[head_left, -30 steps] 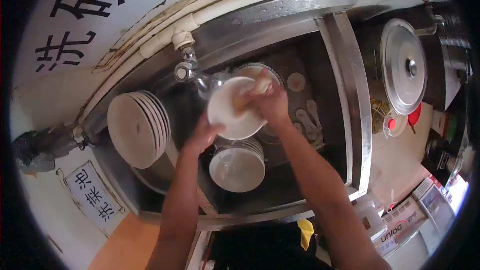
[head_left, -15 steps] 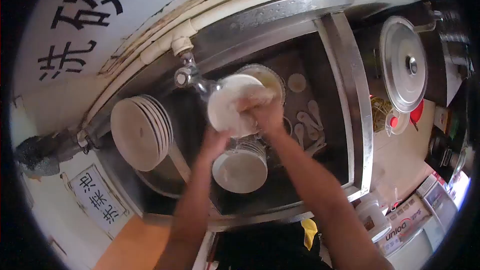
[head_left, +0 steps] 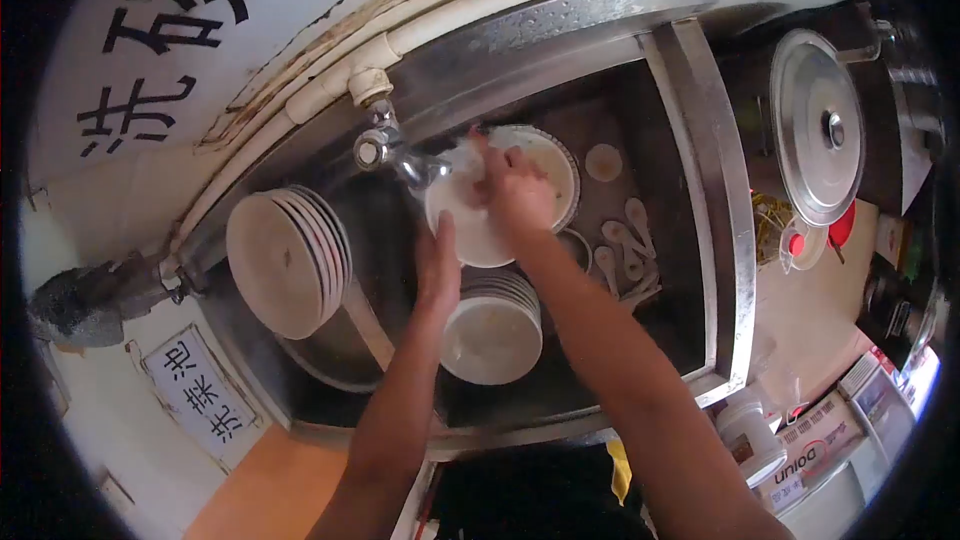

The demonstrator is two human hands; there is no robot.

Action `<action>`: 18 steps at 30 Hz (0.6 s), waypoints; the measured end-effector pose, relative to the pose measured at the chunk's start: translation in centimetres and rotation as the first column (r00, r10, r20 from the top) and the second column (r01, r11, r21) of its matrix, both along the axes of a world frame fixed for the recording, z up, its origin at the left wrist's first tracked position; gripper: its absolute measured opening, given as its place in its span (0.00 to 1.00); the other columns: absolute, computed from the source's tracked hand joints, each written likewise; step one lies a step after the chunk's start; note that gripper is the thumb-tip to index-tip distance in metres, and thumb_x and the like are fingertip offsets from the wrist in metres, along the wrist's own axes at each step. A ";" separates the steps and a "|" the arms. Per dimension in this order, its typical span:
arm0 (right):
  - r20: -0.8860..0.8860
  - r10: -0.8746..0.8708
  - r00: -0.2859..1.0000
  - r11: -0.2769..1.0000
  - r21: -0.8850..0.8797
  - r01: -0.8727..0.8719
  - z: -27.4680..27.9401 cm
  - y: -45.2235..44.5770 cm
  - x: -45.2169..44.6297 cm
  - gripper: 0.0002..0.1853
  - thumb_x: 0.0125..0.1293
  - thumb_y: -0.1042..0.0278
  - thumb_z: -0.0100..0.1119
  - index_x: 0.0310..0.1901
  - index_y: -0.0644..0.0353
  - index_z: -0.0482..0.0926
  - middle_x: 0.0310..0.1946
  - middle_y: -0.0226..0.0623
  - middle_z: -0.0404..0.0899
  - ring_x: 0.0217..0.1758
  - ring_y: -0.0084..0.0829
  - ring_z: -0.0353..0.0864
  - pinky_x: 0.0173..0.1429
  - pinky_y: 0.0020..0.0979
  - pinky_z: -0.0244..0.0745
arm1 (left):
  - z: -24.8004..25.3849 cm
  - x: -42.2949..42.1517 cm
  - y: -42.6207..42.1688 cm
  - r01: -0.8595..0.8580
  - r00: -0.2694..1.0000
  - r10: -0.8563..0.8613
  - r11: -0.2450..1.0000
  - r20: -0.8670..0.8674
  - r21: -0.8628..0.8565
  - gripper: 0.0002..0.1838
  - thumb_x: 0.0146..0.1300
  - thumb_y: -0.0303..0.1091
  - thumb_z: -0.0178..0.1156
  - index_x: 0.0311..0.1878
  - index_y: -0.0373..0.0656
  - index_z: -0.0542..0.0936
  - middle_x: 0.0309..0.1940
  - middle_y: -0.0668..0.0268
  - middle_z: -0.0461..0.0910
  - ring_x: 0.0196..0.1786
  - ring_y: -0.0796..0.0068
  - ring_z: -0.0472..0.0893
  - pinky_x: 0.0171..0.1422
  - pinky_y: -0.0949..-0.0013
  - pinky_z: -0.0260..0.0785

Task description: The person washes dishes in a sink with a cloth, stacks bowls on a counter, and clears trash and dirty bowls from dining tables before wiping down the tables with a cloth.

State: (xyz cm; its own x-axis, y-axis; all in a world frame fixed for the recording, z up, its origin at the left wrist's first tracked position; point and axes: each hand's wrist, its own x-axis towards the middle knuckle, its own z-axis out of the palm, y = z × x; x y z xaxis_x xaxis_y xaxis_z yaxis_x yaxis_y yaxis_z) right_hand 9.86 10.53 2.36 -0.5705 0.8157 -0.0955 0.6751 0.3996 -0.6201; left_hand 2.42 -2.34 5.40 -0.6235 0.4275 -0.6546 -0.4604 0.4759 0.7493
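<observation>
1. At the far left, a paper sign [head_left: 195,388] with black characters is fixed on the white wall.
2. To the right of it, a stack of plates [head_left: 275,270] is seen in the left part of the sink. The plates are nested together and tilted on their sides.
3. Next, a metal tap [head_left: 385,148] is mounted below a white pipe [head_left: 440,30], which is run along the wall. The spout of the tap is directed toward the white bowl.
4. The left hand [head_left: 436,265] is placed at the left edge of the white bowl [head_left: 465,225], and the rim is gripped by it. The bowl is held over the sink, beside the spout, with its hollow side turned up.
5. Below the bowl, a stack of bowls [head_left: 492,345] is rested on its side, in the sink.
6. The right hand [head_left: 522,198] is put over the inside of the same white bowl, with its fingers bent. Whether something is clamped in these fingers cannot be told. The two hands are kept apart, on different sides of the bowl.
7. Behind the right hand, a round dish [head_left: 566,175] with a patterned rim is partly covered.
8. Farther right, several white spoons [head_left: 625,238] are laid near one another on the sink bottom.
9. Beyond the metal sink edge [head_left: 728,200], a round metal lid [head_left: 808,130] with a dark knob is seen.
</observation>
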 end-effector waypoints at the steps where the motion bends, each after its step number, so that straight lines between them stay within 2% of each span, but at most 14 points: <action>1: -0.001 -0.030 1.000 0.998 -0.056 0.029 -0.9 -0.5 -0.9 0.24 0.57 0.60 0.67 0.57 0.53 0.78 0.42 0.40 0.83 0.41 0.50 0.84 0.47 0.48 0.78 | -0.6 -0.1 0.0 0.023 0.999 -0.023 1.000 -0.028 -0.011 0.34 0.77 0.56 0.50 0.71 0.34 0.69 0.62 0.56 0.77 0.61 0.66 0.77 0.65 0.65 0.69; 2: -0.001 -0.038 0.999 0.998 -0.054 0.038 -1.6 -1.6 -1.8 0.24 0.57 0.60 0.67 0.57 0.53 0.78 0.42 0.40 0.83 0.41 0.50 0.84 0.47 0.48 0.78 | -1.1 -0.2 -0.2 0.047 0.997 -0.048 0.999 -0.055 -0.022 0.34 0.77 0.56 0.49 0.71 0.35 0.68 0.61 0.57 0.78 0.60 0.67 0.77 0.64 0.65 0.69; 4: -0.076 0.033 0.997 0.940 -0.337 -0.057 -2.2 -3.9 -2.7 0.26 0.57 0.58 0.68 0.59 0.50 0.79 0.40 0.38 0.84 0.39 0.46 0.85 0.48 0.46 0.79 | -0.1 -0.7 0.7 -0.016 0.999 0.015 0.999 0.050 0.029 0.37 0.75 0.61 0.50 0.74 0.40 0.65 0.66 0.59 0.73 0.65 0.64 0.74 0.68 0.60 0.67; 5: -0.076 0.034 0.997 0.942 -0.332 -0.057 -2.1 -4.5 -2.1 0.26 0.57 0.58 0.68 0.59 0.50 0.79 0.40 0.38 0.84 0.39 0.46 0.85 0.48 0.46 0.79 | 0.2 -1.0 1.0 -0.086 0.985 0.075 0.994 0.158 0.065 0.40 0.73 0.65 0.50 0.77 0.45 0.61 0.71 0.60 0.69 0.71 0.62 0.71 0.72 0.55 0.65; 6: -0.147 0.143 0.979 0.921 -0.343 -0.186 -1.2 -5.1 -1.3 0.24 0.56 0.58 0.68 0.56 0.50 0.80 0.41 0.38 0.84 0.40 0.47 0.85 0.47 0.46 0.79 | -0.4 -1.4 0.3 -0.086 0.984 0.075 0.994 0.160 0.065 0.40 0.73 0.65 0.50 0.77 0.45 0.61 0.71 0.60 0.69 0.71 0.62 0.71 0.72 0.55 0.65; 8: -0.221 0.249 0.943 0.881 -0.352 -0.315 -0.7 -5.5 0.3 0.22 0.55 0.58 0.69 0.53 0.51 0.81 0.43 0.38 0.83 0.40 0.48 0.85 0.47 0.47 0.80 | -2.2 -2.1 -2.1 -0.087 0.994 0.089 0.995 0.055 -0.037 0.39 0.74 0.65 0.49 0.77 0.47 0.60 0.71 0.59 0.69 0.71 0.62 0.70 0.73 0.55 0.65; 9: -0.163 0.339 0.927 0.929 -0.099 -0.357 -0.8 -5.4 1.6 0.22 0.54 0.59 0.69 0.51 0.53 0.80 0.44 0.39 0.83 0.40 0.50 0.84 0.45 0.48 0.80 | -1.5 -1.9 -2.2 -0.131 0.991 0.131 0.990 -0.006 -0.057 0.35 0.78 0.59 0.47 0.72 0.37 0.67 0.69 0.56 0.70 0.70 0.65 0.70 0.73 0.60 0.62; 10: -0.083 0.407 0.910 0.906 0.163 -0.391 -0.4 -4.9 2.5 0.21 0.53 0.59 0.70 0.49 0.54 0.79 0.45 0.40 0.83 0.41 0.52 0.84 0.44 0.49 0.80 | -0.8 -2.0 -2.5 -0.131 0.991 0.131 0.990 -0.007 -0.059 0.35 0.78 0.59 0.47 0.72 0.37 0.67 0.69 0.56 0.70 0.70 0.65 0.70 0.73 0.60 0.62; 11: -0.085 0.408 0.909 0.905 0.164 -0.391 -0.5 -3.5 2.9 0.21 0.53 0.59 0.70 0.49 0.54 0.79 0.45 0.40 0.83 0.41 0.52 0.84 0.44 0.49 0.80 | -0.2 -2.2 -2.7 -0.082 0.996 0.079 0.994 -0.046 -0.071 0.34 0.78 0.57 0.48 0.72 0.37 0.66 0.68 0.56 0.70 0.69 0.65 0.71 0.73 0.60 0.62; 13: 0.061 0.324 0.944 0.932 -0.191 -0.308 0.5 0.1 2.5 0.22 0.58 0.65 0.65 0.56 0.55 0.76 0.50 0.44 0.80 0.53 0.57 0.82 0.55 0.51 0.79 | 1.3 -2.1 -2.5 -0.085 0.996 0.085 0.996 0.001 -0.033 0.31 0.78 0.50 0.51 0.74 0.37 0.64 0.67 0.54 0.72 0.69 0.63 0.72 0.73 0.61 0.63; 14: 0.058 0.323 0.944 0.932 -0.193 -0.307 0.8 0.1 2.0 0.22 0.58 0.65 0.65 0.56 0.55 0.76 0.50 0.44 0.80 0.53 0.57 0.82 0.55 0.51 0.79 | 1.8 -2.0 -2.1 -0.084 0.996 0.084 0.996 -0.001 -0.036 0.31 0.78 0.50 0.51 0.74 0.37 0.64 0.67 0.54 0.72 0.69 0.63 0.72 0.73 0.61 0.63; 16: -0.058 -0.196 0.979 0.973 -0.138 0.186 1.3 0.3 1.3 0.30 0.48 0.68 0.73 0.56 0.53 0.77 0.51 0.45 0.80 0.51 0.53 0.82 0.52 0.45 0.81 | 2.5 -1.8 -1.0 -0.312 0.946 0.305 0.949 0.106 0.051 0.29 0.75 0.39 0.55 0.74 0.37 0.64 0.66 0.54 0.72 0.67 0.63 0.74 0.72 0.61 0.65; 17: -0.061 -0.198 0.978 0.973 -0.131 0.188 0.9 0.5 1.5 0.30 0.48 0.68 0.73 0.56 0.53 0.77 0.51 0.45 0.80 0.51 0.53 0.82 0.52 0.45 0.81 | 2.1 -1.7 -0.9 -0.309 0.947 0.302 0.949 0.107 0.059 0.29 0.75 0.39 0.55 0.74 0.37 0.64 0.66 0.54 0.72 0.67 0.63 0.74 0.72 0.61 0.65; 18: -0.076 -0.194 0.978 0.915 -0.372 0.153 -0.2 0.1 2.1 0.33 0.46 0.71 0.73 0.58 0.56 0.74 0.53 0.46 0.80 0.52 0.53 0.83 0.55 0.44 0.80 | 1.1 -1.5 -1.5 -0.241 0.970 0.236 0.963 0.052 0.123 0.29 0.73 0.34 0.57 0.74 0.37 0.64 0.66 0.54 0.72 0.67 0.63 0.74 0.72 0.61 0.66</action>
State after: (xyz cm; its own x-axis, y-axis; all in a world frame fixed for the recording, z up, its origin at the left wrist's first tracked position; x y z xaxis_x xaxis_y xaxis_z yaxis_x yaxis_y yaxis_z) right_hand 11.93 10.63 2.16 -0.4465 0.8240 -0.3488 0.6336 0.0159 -0.7735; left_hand 0.94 -3.81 6.55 -0.6945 0.3502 -0.6285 -0.5770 0.2507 0.7773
